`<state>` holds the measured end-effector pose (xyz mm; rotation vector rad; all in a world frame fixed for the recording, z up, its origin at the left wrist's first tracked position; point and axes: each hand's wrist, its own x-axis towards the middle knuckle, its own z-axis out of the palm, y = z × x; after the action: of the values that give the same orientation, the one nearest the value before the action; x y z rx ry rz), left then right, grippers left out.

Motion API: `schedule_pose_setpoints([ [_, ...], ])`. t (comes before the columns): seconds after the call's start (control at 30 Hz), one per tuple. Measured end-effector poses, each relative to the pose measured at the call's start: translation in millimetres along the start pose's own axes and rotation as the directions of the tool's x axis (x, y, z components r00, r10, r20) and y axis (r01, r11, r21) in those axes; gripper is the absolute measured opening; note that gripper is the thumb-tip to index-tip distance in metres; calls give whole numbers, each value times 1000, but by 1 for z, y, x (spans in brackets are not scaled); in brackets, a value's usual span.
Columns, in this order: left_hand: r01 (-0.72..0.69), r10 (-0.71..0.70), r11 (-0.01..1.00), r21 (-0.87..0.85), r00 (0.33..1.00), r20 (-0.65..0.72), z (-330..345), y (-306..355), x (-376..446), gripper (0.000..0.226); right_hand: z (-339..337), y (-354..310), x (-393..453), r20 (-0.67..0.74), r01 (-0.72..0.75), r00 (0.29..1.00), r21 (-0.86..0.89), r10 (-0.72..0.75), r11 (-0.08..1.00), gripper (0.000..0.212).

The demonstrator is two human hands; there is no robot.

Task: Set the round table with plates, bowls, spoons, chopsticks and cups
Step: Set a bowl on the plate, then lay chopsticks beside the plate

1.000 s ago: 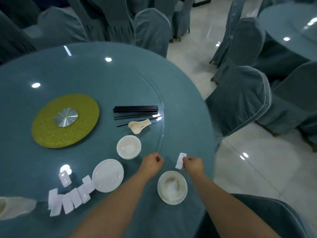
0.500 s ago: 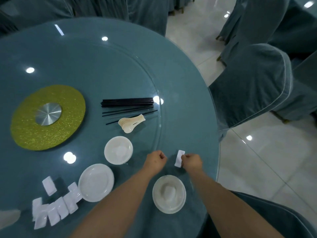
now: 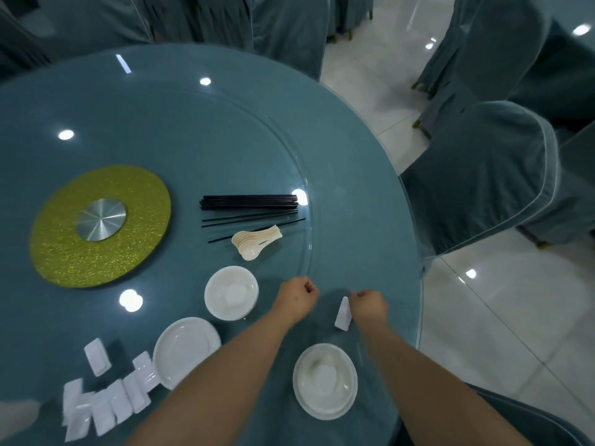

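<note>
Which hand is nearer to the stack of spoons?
The left. The left hand is a closed fist just below the stack of spoons, slightly to its right. The right hand is farther right, beside a small white dish.

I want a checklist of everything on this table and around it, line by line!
Surface: round blue table with a glass top, gold turntable at its centre.
Job's things: black chopsticks, stacked spoons, bowl stack, plate stack, bowl on plate, small white rests.
Clutter: nothing seen.
Grippers: left hand fisted, seemingly empty; right hand holds a white rest.
Cables: nothing seen.
Surroundings: covered chairs, tiled floor.
</note>
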<state>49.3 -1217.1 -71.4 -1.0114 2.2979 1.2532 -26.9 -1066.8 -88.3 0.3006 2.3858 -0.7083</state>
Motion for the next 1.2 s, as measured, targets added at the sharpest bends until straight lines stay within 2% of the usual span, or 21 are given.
schedule_pose_setpoints([
  [0.17, -20, 19, 1000, -7, 995, -96, -35, 3, 21, 10, 14, -57, 2, -20, 158, 987, 4, -158, 987, 41],
  [0.27, -31, 25, 999, -33, 987, -156, -62, 2, 37, 11, 28, -87, 6, 18, 208, 978, 41, -209, 977, 25],
  [0.37, -34, 20, 999, -43, 962, -272, -96, -7, 56, 12, 38, -115, 14, 30, 279, 959, 67, -281, 958, 17],
  [0.53, 37, 10, 994, 98, 901, -435, -152, -46, 87, 16, 53, -146, 30, 20, 360, 932, 48, -361, 932, 16],
  [0.6, 51, 50, 971, 232, 911, -410, -169, -68, 95, 27, 62, -151, 35, 7, 377, 926, 39, -377, 925, 17],
  [0.67, 45, 84, 922, 385, 947, -311, -181, -88, 100, 40, 69, -152, 37, -7, 391, 920, 23, -391, 920, 19],
  [0.77, 5, 140, 846, 533, 963, -230, -190, -105, 109, 45, 79, -147, 39, -16, 413, 911, 31, -412, 910, 20],
  [0.9, -56, 231, 800, 597, 948, -220, -192, -110, 117, 39, 89, -143, 39, -30, 420, 907, 24, -419, 907, 24],
  [1.2, -106, 261, 683, 723, 959, -106, -198, -114, 127, 24, 95, -136, 28, -80, 455, 888, 19, -452, 890, 34],
])
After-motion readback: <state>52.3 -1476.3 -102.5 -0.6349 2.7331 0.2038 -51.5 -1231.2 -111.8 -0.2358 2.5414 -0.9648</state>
